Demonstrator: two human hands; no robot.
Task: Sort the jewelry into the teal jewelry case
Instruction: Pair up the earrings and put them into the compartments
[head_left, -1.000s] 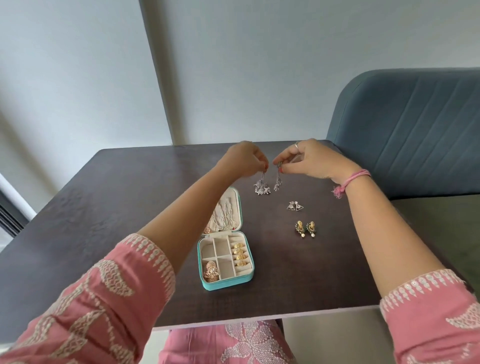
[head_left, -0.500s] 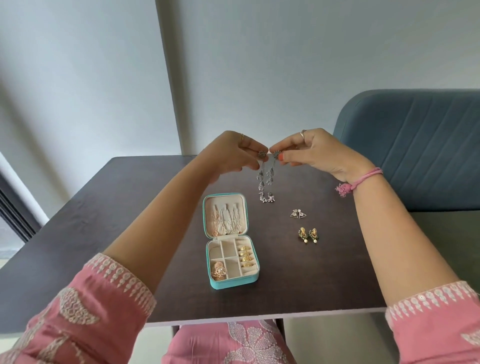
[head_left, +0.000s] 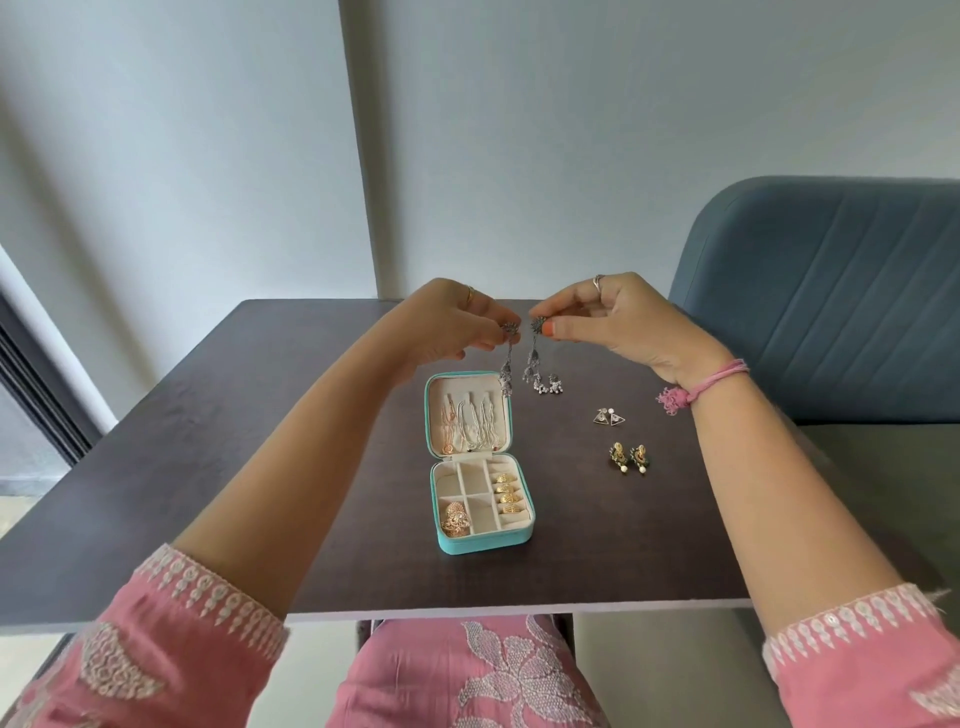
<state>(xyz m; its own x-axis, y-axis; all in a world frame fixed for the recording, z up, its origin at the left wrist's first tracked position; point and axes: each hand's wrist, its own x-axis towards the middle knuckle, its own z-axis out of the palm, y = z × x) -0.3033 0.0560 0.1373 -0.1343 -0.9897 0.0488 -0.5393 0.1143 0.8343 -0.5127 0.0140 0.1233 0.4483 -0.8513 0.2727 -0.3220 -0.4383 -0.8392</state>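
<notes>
Left hand (head_left: 457, 332) pinches the top of one long silver dangle earring (head_left: 508, 371), right hand (head_left: 618, 322) pinches the top of its twin (head_left: 535, 364). Both pieces hang free in the air over the far middle of the desk (head_left: 208, 467), just beyond the open lid of the teal jewelry case (head_left: 480, 545); the left one dangles in front of the lid's far right corner. I can't tell whether the lower beads touch the desk.

Case sits mid-desk, a bit toward the near edge. Lid side holds chains (head_left: 470, 421). Tray side: gold rings (head_left: 506, 493) in the right-hand roll, a rose-gold piece (head_left: 457, 522) in the near left compartment, the other compartments look bare. Two pairs not yet sorted lie right of the case: triangular studs (head_left: 609, 417) farther off, gold-green pearl-drop earrings (head_left: 629, 456) nearer me.

Handling, my judgement: these dangles are light, loosely jointed, so they swing and fold on themselves; the small end beads could snag on each other or on the chains in the lid. Thin links look delicate, no tugging. Best hold is where I have it, at the stiff top by the post, letting the tail drop in first and coil into a free compartment. Metal is small and smooth, so a firm fingertip pinch.

No brand, label or readable writing on the case or anything else.
</notes>
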